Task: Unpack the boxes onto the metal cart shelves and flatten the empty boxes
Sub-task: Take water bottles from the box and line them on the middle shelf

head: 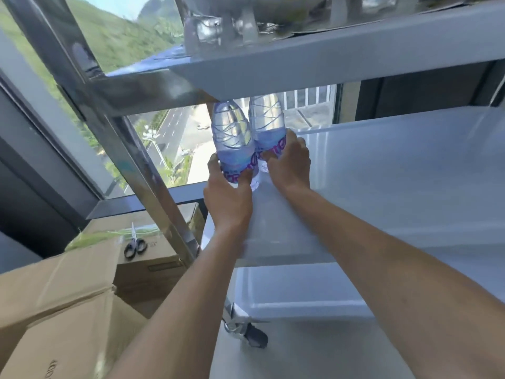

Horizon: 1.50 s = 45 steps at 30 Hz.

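Setting: a large window (pixel 169 138) with a road and green hills far below is seen behind a metal cart (pixel 382 170), and daylight is thrown across its pale shelves.
Middle shelf: two water bottles are stood at the far left corner of the middle shelf (pixel 396 173), probably so that the rest of the surface is kept free for later rows.
Left bottle (pixel 233 140): it is gripped low, around the label, by the left hand (pixel 228 198), with the fingers wrapped round it; the low grip seems chosen so that the base is steered down flat.
Right bottle (pixel 269 127): it is held at the label by the right hand (pixel 291 165), fingers curled against its side, and it is kept touching the left bottle so that the pair packs tightly.
Bottle tops: the caps are hidden by the edge of the top shelf (pixel 328 58), so the clearance there cannot be told.
Top shelf: clear bottles (pixel 207 31) are already stood on it, blurred, which suggests that level was filled first.
Boxes: brown cardboard boxes (pixel 54 310) are kept at the lower left, just beside the cart, within easy reach for unpacking; none is seen to be flattened.
Scissors (pixel 135 246): they are laid on a box lid, likely for cutting tape.
Caster (pixel 251 335): one wheel of the cart is visible on the floor.
Progress: unpacking is judged to be under way, with flattening not yet begun.
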### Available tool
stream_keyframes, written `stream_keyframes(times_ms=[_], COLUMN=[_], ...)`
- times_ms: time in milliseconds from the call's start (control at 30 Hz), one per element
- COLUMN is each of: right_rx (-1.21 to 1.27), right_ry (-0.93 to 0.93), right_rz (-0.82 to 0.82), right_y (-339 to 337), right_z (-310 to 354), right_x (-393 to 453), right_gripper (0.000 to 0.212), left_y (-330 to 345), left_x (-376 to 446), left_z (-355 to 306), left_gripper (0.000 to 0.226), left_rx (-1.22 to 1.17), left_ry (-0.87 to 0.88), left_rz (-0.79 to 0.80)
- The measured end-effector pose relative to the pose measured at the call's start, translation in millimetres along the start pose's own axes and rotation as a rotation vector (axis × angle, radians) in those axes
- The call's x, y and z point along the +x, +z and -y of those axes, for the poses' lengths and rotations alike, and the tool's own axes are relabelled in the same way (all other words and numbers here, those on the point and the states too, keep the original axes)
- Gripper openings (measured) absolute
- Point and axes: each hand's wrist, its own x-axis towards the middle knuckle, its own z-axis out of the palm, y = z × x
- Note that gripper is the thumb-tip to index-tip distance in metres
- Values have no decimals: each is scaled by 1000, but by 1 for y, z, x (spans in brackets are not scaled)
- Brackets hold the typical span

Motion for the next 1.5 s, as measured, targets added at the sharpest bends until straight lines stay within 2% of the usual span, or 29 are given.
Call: stream_keyframes(times_ms=[633,767,933,1100,1267,1500], right_rx=[-77,-103,-116,-105,49,-43], right_ry=[-13,26,73,71,94,37], right_rz=[-56,-90,-132,-122,-133,-130], right_y=[15,11,5,4,7,10], right_z=[-3,-3,-4,-6,-10,-16], right_x=[16,12,11,15,22,37], right_gripper=[62,58,59,65,67,66], left_y=[1,12,39,50,54,59], left_x=[-4,18,58,85,93,91], left_z=[-3,-4,-5,5,14,21], left_gripper=[58,52,51,52,53,34], left_rx=[19,57,135,178,56,113], left_ry=[58,22,-105,-100,-63,-107], left_rz=[-1,10,-37,10,70,41])
